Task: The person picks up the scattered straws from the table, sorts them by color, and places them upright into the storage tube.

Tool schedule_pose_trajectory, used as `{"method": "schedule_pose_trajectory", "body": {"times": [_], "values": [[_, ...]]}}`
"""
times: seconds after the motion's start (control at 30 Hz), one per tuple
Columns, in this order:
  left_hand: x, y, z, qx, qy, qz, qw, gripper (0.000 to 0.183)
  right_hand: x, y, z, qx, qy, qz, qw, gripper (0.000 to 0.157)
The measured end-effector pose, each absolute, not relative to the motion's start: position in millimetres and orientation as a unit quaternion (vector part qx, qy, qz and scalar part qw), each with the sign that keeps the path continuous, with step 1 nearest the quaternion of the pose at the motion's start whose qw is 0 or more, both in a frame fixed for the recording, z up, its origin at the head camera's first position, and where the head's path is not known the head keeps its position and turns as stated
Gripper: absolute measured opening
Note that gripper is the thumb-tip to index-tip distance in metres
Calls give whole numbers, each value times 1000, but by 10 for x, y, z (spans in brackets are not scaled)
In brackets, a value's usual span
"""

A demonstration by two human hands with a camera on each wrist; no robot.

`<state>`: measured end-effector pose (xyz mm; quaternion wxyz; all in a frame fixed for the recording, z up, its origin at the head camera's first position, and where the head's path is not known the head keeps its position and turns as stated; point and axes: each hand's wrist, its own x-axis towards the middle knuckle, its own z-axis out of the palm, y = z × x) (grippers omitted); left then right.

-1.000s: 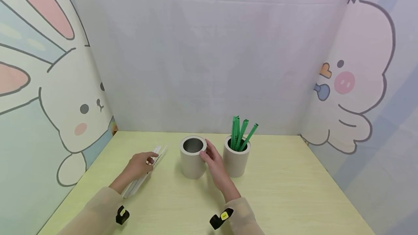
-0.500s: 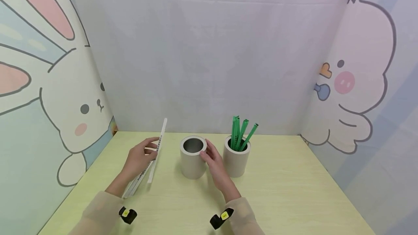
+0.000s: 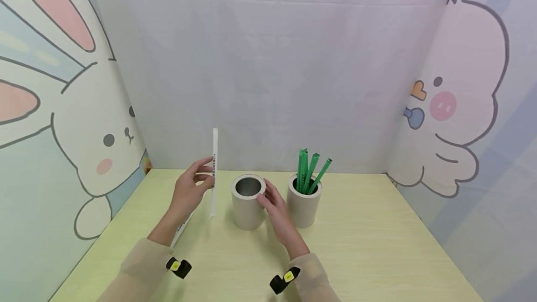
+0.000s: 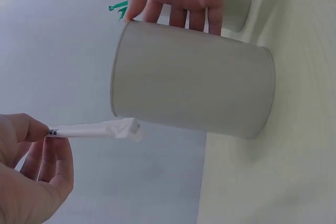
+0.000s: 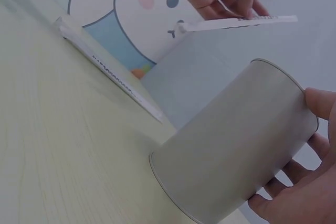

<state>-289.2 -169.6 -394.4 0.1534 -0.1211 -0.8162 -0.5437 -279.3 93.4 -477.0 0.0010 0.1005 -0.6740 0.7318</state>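
Note:
Between thumb and fingers, my left hand (image 3: pixel 186 192) pinches a white paper-wrapped straw (image 3: pixel 215 146). The straw stands nearly upright above the table, left of a light grey cup (image 3: pixel 248 211). Its lower end (image 4: pixel 123 128) is apart from the cup in the left wrist view. My right hand (image 3: pixel 280 218) grips the cup's right side, thumb near the rim and fingers along the wall. The cup is upright, and no straw shows in its mouth. Another white wrapped straw (image 5: pixel 110 72) lies on the table, partly hidden behind my left wrist in the head view.
A second grey cup (image 3: pixel 302 211) stands just right of my right hand, with several green-wrapped straws (image 3: pixel 310 171) leaning in it. The pale wooden table (image 3: pixel 377 236) meets a grey cloth backdrop (image 3: pixel 268 83), with cartoon-printed side walls.
My left hand has lifted a white straw from those on the table, moved it rightward toward the cup and turned it nearly upright. The right hand and both cups have stayed put.

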Motion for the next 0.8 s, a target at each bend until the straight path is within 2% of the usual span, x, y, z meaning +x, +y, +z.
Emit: {"method": "schedule_pose_trajectory", "body": {"times": [0.43,0.8], "values": [[-3010,-1254,-3620,-152,-730,-636,197,57,-2784,932,-4774,97,-676,731,-7,70],[-3149,-966,-3597,-190,-699,-651,227,52,-2777,928,-4753,99,-674,732,-9,71]]}}
